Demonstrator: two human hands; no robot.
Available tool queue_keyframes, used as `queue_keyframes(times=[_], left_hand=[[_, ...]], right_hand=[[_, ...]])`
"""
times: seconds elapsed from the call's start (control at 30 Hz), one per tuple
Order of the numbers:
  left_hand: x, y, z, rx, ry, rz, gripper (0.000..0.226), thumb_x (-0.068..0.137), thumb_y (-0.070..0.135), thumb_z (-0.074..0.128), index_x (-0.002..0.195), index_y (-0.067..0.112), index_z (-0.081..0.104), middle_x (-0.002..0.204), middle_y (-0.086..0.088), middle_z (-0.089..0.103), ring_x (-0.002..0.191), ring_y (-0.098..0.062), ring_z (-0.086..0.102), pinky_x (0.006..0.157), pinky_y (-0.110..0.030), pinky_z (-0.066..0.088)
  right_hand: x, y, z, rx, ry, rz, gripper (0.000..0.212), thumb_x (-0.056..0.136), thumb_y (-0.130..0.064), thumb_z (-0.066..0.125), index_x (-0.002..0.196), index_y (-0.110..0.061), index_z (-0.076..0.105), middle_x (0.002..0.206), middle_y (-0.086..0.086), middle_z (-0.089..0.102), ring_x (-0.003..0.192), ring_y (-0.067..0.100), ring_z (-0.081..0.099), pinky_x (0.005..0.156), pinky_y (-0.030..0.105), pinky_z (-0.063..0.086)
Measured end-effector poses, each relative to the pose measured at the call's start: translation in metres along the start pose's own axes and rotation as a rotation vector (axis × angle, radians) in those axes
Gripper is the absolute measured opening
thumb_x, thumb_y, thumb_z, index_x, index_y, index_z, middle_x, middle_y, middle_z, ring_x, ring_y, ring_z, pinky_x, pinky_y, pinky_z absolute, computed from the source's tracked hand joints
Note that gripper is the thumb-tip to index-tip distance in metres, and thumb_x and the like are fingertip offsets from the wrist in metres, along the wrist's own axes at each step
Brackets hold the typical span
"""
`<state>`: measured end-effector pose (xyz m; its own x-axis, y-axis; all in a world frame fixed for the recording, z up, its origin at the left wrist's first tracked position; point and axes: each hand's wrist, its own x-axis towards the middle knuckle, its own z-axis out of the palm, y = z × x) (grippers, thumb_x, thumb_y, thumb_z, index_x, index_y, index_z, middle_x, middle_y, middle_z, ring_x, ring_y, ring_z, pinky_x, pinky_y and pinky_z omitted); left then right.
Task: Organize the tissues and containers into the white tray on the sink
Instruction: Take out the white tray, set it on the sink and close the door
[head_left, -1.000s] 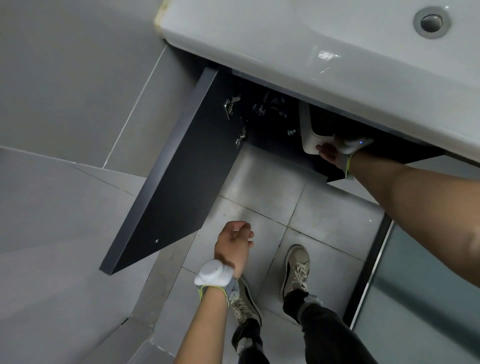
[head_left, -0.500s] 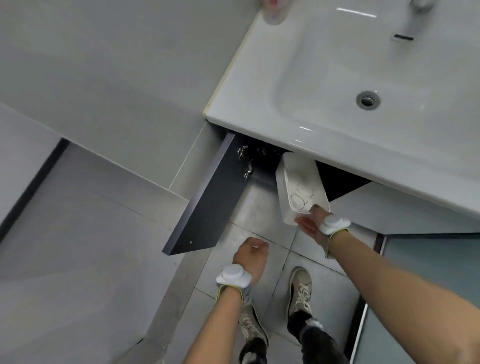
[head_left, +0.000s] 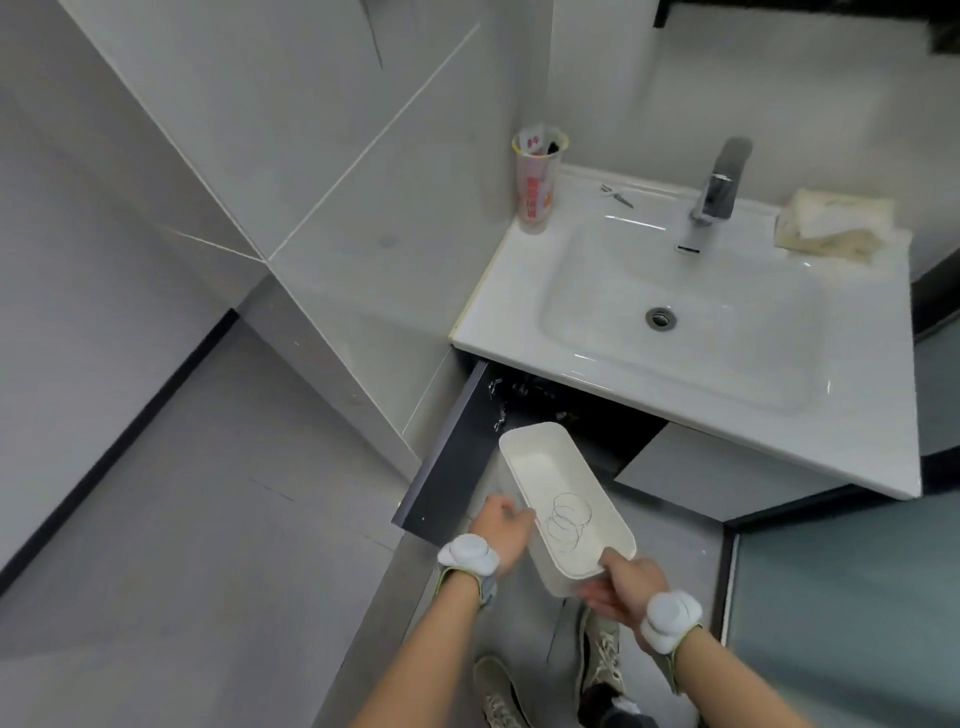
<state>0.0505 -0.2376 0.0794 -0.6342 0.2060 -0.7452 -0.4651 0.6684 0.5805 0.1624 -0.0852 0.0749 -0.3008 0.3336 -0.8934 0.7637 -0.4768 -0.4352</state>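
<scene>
Tray (head_left: 563, 499): right hand (head_left: 621, 584) clamped on near end; left hand (head_left: 501, 530) touches its side, grip unclear.
Lift: keep level (wire rings loose inside) onto sink (head_left: 519, 332).

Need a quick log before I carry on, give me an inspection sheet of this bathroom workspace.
Surface: white ceramic sink, basin bare.
Job's things: white oblong plastic tray, held below the sink, thin wire rings inside; beige tissue pack back right; clear printed plastic cup back left.
Clutter: small metal item beside chrome faucet.
Hands: right hand grips the tray's near end; left hand at its side.
Cables: nothing seen.
Surroundings: dark cabinet door open, grey tiles.
</scene>
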Motion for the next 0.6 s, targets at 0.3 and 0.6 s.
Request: queue_keyframes(times=[0.3,0.6], left_hand=[[-0.039,0.028,-0.051,0.005,0.144,0.114,0.077,0.077,0.041,0.062,0.142,0.013,0.033,0.127,-0.011,0.058,0.107,-0.029,0.060,0.090,-0.035,0.047],[-0.035,0.028,-0.091,-0.045,0.223,0.175,0.032,0.088,0.039,0.059,0.106,0.015,0.051,0.109,-0.008,0.062,0.089,-0.025,0.061,0.085,-0.037,0.051]], right_hand=[[-0.073,0.000,-0.014,-0.212,0.003,-0.232,0.020,0.090,-0.003,0.048,0.077,0.006,0.059,0.060,0.022,0.069,0.057,0.034,0.069,0.051,0.031,0.054],[-0.095,-0.056,-0.030,-0.452,-0.017,-0.428,0.016,0.091,-0.004,0.045,0.077,0.002,0.052,0.060,0.026,0.066,0.052,0.031,0.061,0.055,0.035,0.052]])
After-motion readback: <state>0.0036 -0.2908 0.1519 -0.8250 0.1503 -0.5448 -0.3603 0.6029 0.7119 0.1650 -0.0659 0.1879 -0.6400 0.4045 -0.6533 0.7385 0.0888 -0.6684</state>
